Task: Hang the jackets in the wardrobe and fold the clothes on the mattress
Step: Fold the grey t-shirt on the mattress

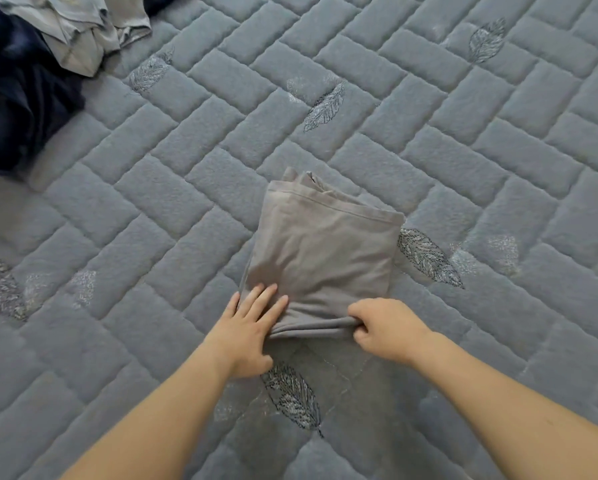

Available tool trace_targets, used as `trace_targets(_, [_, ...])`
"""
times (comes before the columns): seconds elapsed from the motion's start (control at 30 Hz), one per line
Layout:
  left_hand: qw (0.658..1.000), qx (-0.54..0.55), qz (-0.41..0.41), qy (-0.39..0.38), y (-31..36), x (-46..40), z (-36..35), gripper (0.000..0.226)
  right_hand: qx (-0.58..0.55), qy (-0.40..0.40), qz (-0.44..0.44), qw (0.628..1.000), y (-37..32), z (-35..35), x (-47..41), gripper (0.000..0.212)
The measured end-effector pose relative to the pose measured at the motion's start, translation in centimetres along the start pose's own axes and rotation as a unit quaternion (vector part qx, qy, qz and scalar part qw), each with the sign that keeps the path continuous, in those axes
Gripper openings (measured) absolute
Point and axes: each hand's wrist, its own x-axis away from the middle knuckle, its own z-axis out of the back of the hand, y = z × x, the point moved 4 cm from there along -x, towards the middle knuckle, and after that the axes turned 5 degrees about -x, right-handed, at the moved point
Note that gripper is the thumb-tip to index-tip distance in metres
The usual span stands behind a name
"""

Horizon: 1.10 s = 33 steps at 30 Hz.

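A grey-brown garment (321,247) lies folded into a thick rectangle in the middle of the quilted grey mattress (463,150). My left hand (252,327) lies flat on its near left corner, fingers straight, thumb by the near edge. My right hand (384,327) grips the near right edge of the garment, fingers curled under the layers. The far end shows a hem and a folded-in piece sticking out.
At the top left corner a dark navy garment (16,105) lies bunched, with a pale grey garment (79,29) crumpled on top of it. The mattress cover carries stitched leaf patterns.
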Motion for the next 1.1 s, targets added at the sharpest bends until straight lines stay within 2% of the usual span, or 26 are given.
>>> trace_targets(0.07, [0.999,-0.038,0.032,0.006,0.6,-0.2,-1.4,0.117,-0.006,-0.006,-0.015,1.0,1.6,-0.9,1.3,0.009])
trace_targets(0.13, [0.996,-0.075,0.043,0.037,1.2,-0.5,-1.5,0.116,0.04,-0.009,-0.003,0.999,2.2,-2.6,2.1,0.022])
trace_targets(0.2, [0.99,-0.103,0.031,0.09,1.4,-0.6,-1.0,0.103,0.057,0.025,-0.006,0.998,2.3,-4.1,2.5,0.032])
trace_targets(0.3, [0.986,-0.095,-0.004,0.134,1.0,-0.3,0.6,0.068,-0.03,0.077,-0.03,0.996,2.3,-4.3,2.4,0.025])
trace_targets(0.37, [0.995,-0.035,-0.002,0.091,0.2,-0.9,2.6,0.039,-0.152,0.106,-0.046,0.982,2.7,-3.1,2.1,0.011])
trace_targets(0.43, [0.991,0.097,0.053,0.07,-1.2,-1.9,5.7,0.015,-0.273,0.121,-0.106,0.948,3.7,-1.4,1.8,0.006])
trace_targets(0.5, [0.961,0.22,0.115,0.118,-3.0,-3.5,9.5,0.006,-0.346,0.167,-0.164,0.909,4.8,0.9,1.2,0.002])
trace_targets(0.63, [0.896,0.338,0.178,0.226,-5.0,-7.8,15.5,0.011,-0.399,0.26,-0.24,0.846,6.1,5.7,-2.0,0.013])
trace_targets(0.7, [0.868,0.374,0.2,0.258,-5.1,-10.8,16.9,0.011,-0.419,0.284,-0.321,0.8,7.2,7.0,-4.2,0.018])
trace_targets(0.77, [0.848,0.397,0.219,0.274,-5.1,-14.0,17.2,0.017,-0.444,0.298,-0.437,0.723,8.3,7.0,-6.2,0.031])
trace_targets(0.83, [0.846,0.387,0.249,0.268,-5.1,-17.0,16.1,0.026,-0.447,0.331,-0.54,0.632,8.7,6.0,-7.7,0.043])
trace_targets(0.87, [0.847,0.371,0.283,0.255,-5.1,-18.0,15.1,0.034,-0.434,0.363,-0.568,0.598,8.5,5.4,-8.2,0.046])
trace_targets(0.9, [0.842,0.354,0.326,0.243,-5.3,-18.8,14.0,0.043,-0.403,0.406,-0.574,0.586,8.0,4.8,-8.7,0.049])
trace_targets(0.97, [0.825,0.316,0.39,0.262,-5.4,-19.6,12.3,0.056,-0.323,0.48,-0.545,0.607,6.9,4.1,-9.8,0.059])
trace_targets(1.03, [0.825,0.255,0.398,0.309,-5.3,-20.4,11.5,0.057,-0.272,0.526,-0.534,0.603,6.8,3.4,-10.9,0.059])
trace_targets(1.1, [0.822,0.224,0.399,0.339,-5.4,-21.1,10.9,0.052,-0.252,0.531,-0.554,0.59,7.2,3.0,-11.9,0.052])
